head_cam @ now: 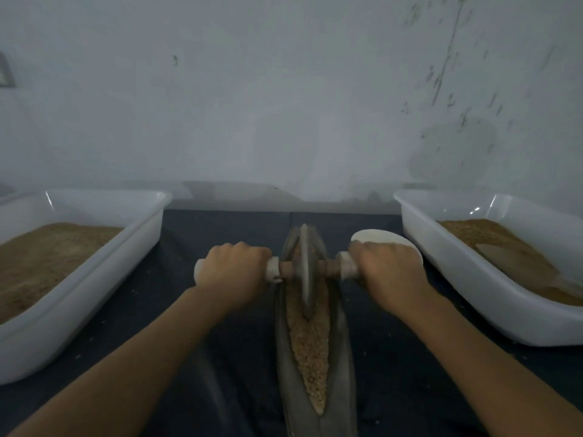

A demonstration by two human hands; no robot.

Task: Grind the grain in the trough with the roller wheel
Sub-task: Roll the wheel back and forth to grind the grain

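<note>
A long grey boat-shaped trough (342, 357) runs away from me down the middle of the dark cloth. Pale brown grain (310, 351) fills its groove. A grey roller wheel (305, 269) stands upright in the groove near the far half, on a wooden axle with white handles. My left hand (235, 272) grips the left handle. My right hand (389, 272) grips the right handle. Both arms reach forward on either side of the trough.
A white plastic tub (94, 285) of brown meal stands at the left, another white tub (467, 279) with grain and a scoop at the right. A small white bowl (378, 236) sits behind my right hand. A grey wall closes off the back.
</note>
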